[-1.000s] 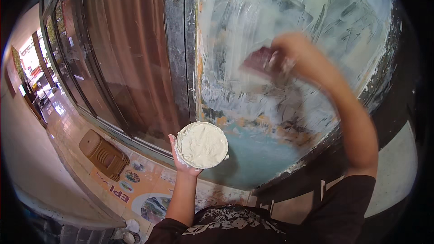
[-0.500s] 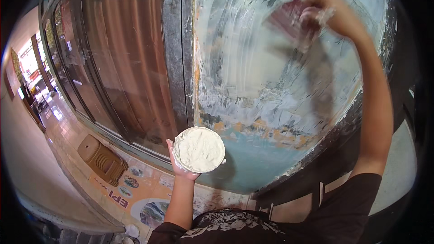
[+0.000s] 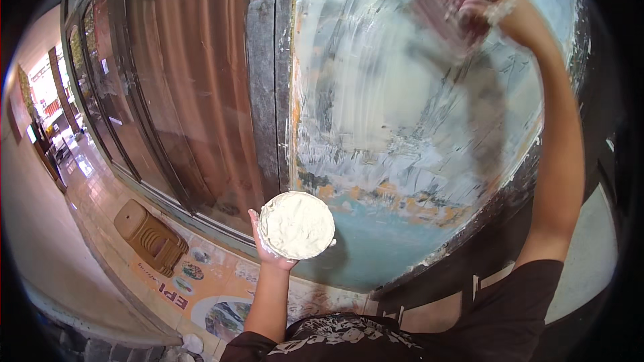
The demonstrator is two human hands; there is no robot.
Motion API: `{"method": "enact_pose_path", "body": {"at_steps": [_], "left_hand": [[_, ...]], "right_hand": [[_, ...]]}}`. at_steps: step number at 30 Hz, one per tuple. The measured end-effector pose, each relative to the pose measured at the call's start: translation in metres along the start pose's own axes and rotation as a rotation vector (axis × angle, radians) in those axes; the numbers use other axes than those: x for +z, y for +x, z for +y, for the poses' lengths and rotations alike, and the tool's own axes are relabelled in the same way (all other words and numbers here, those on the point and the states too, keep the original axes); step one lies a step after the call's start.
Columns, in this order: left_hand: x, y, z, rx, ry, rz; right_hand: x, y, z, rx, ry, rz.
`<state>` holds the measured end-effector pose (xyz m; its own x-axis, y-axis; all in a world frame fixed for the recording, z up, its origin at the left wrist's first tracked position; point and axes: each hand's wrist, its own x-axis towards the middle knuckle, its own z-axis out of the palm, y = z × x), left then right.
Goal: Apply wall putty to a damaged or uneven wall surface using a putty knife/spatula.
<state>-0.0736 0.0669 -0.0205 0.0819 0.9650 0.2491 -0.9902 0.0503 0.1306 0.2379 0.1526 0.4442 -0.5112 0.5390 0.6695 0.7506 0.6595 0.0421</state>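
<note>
My left hand (image 3: 274, 255) grips a round tub of white putty (image 3: 297, 225) from below and the left side, its open top facing me. Raised at the upper right, my right hand (image 3: 500, 12) is closed on a dark red putty spreader (image 3: 451, 17), slightly blurred by motion. White putty is smeared on the fingers of that hand. The spreader is at the wall panel (image 3: 376, 94), which carries streaky whitish putty over a blue-green coat; whether its edge touches the surface I cannot tell. Orange and dark patches show lower on the panel.
Left of the panel stands a dark-framed window (image 3: 194, 80) with brown curtains behind the glass. A stack of brown plastic stools (image 3: 151, 234) rests on the tiled floor beside a printed banner (image 3: 194, 288). A dark edge (image 3: 496, 194) borders the panel at the right.
My right hand and the spreader have shifted a little up and to the right over the panel. My left hand keeps the tub almost where it was.
</note>
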Motion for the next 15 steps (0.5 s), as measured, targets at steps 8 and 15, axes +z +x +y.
{"method": "enact_pose_path", "body": {"at_steps": [8, 15], "left_hand": [[-0.002, 0.001, 0.003, 0.006, 0.004, 0.010], [0.002, 0.002, 0.006, 0.003, -0.005, 0.019]], "right_hand": [[0.111, -0.002, -0.028, -0.096, -0.418, -0.078], [-0.025, 0.015, -0.005, 0.053, -0.034, 0.120]]}}
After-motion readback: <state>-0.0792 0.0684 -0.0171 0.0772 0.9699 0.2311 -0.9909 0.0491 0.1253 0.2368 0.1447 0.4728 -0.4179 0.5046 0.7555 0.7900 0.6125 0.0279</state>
